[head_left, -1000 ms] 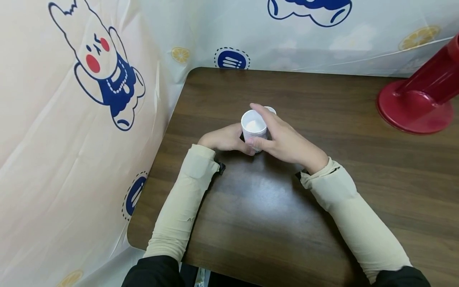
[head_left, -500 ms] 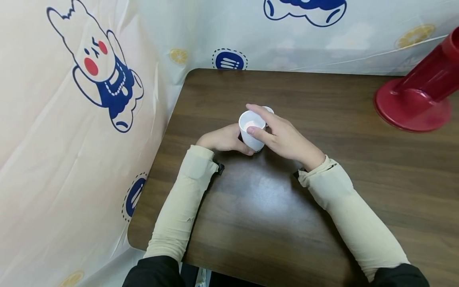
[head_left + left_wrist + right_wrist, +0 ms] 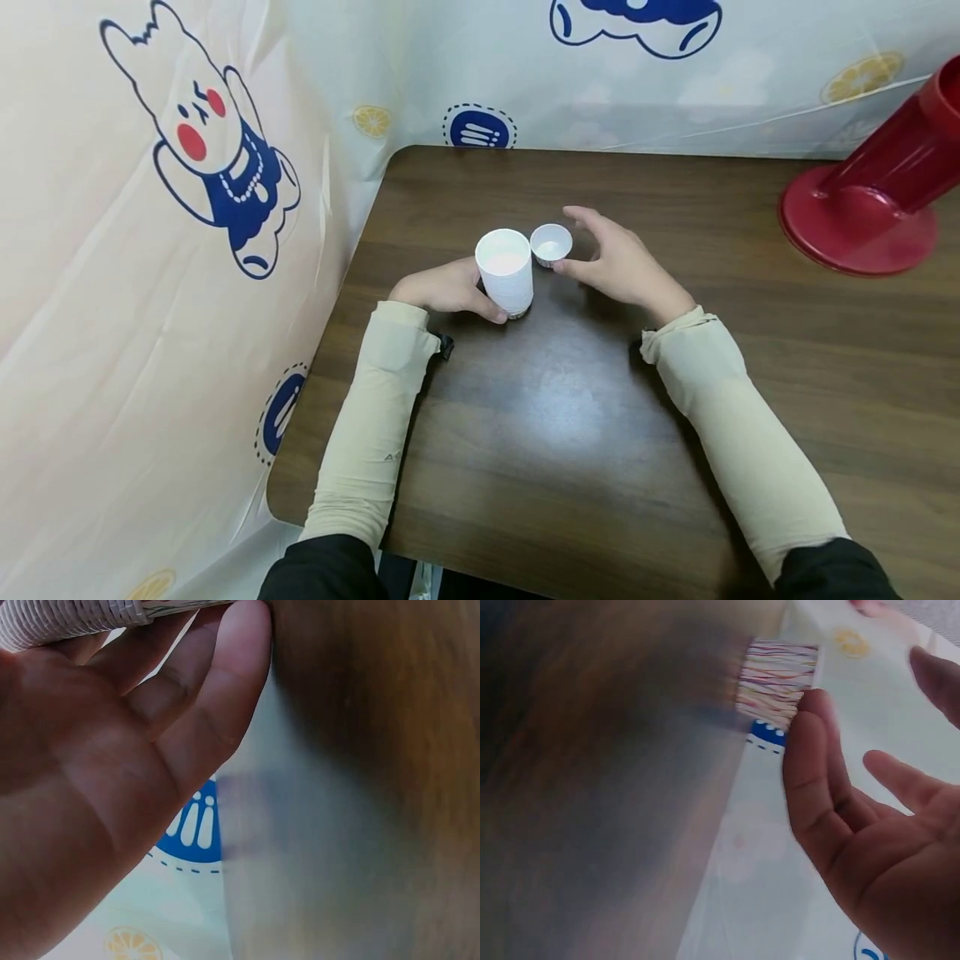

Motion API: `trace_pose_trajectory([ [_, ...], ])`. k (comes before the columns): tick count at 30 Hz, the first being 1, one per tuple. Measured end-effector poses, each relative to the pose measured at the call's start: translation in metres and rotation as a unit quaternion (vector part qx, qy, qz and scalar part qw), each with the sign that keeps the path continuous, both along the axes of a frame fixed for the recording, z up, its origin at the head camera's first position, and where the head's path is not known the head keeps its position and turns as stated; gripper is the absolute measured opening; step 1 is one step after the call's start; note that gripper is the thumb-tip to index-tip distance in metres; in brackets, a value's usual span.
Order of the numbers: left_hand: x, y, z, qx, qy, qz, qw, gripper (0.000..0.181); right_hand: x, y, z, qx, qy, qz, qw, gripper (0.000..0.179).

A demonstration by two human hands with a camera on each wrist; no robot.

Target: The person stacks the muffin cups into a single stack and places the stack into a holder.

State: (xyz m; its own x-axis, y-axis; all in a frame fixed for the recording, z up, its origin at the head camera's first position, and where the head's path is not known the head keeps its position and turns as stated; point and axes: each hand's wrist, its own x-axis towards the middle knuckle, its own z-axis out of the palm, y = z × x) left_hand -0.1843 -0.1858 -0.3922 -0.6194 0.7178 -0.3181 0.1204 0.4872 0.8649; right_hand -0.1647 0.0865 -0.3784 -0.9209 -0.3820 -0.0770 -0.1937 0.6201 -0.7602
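My left hand point(image 3: 450, 292) grips a stack of white paper cups point(image 3: 504, 271), fingers behind it and thumb low on the near side. Up close in the left wrist view, the nested rims point(image 3: 67, 622) form a ribbed band above the palm. Just right of the stack, a smaller-looking paper cup point(image 3: 551, 243) stands upright on the table. Around its right side my right hand point(image 3: 626, 262) is spread, thumb tip at the cup's near edge and index finger raised behind. Coloured wavy lines cover the cup's wall point(image 3: 776, 679) in the right wrist view, where fingertips overlap its edge.
A brown wooden table point(image 3: 570, 467) lies under both hands. Toward the back right stands a dark red cylinder on a round base point(image 3: 855, 225). A printed cloth point(image 3: 225, 333) hangs along the left and back edges.
My right hand has come off the stack of paper cups and moved right, beside the single cup, which is now in plain view. My left hand has shifted left with the stack.
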Motion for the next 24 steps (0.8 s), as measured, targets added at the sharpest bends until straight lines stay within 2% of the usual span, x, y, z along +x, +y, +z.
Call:
trace_pose_trajectory([
  [4, 0.0, -0.003, 0.0, -0.005, 0.005, -0.002, 1.0, 0.072, -0.01, -0.005, -0.011, 0.044, -0.039, 0.034, 0.9977, 0.094],
  [6, 0.0, -0.003, 0.0, -0.005, 0.007, -0.003, 1.0, 0.072, -0.014, -0.008, -0.013, 0.05, -0.064, 0.042, 0.9958, 0.099],
  [10, 0.0, -0.001, 0.001, 0.003, 0.006, -0.005, 1.0, 0.073, -0.02, -0.015, -0.015, 0.042, -0.089, 0.025, 0.9949, 0.095],
  [16, -0.001, 0.001, 0.001, 0.004, 0.009, -0.006, 0.9999, 0.073, -0.024, -0.02, -0.016, 0.051, -0.063, 0.003, 0.9967, 0.071],
  [20, -0.001, 0.0, 0.002, 0.001, 0.009, 0.0, 1.0, 0.075, -0.025, -0.019, -0.015, 0.052, -0.045, -0.01, 0.9976, 0.067],
  [24, -0.001, 0.0, 0.001, -0.004, 0.009, 0.001, 1.0, 0.073, -0.025, -0.016, -0.012, 0.026, -0.03, -0.023, 0.999, 0.065],
])
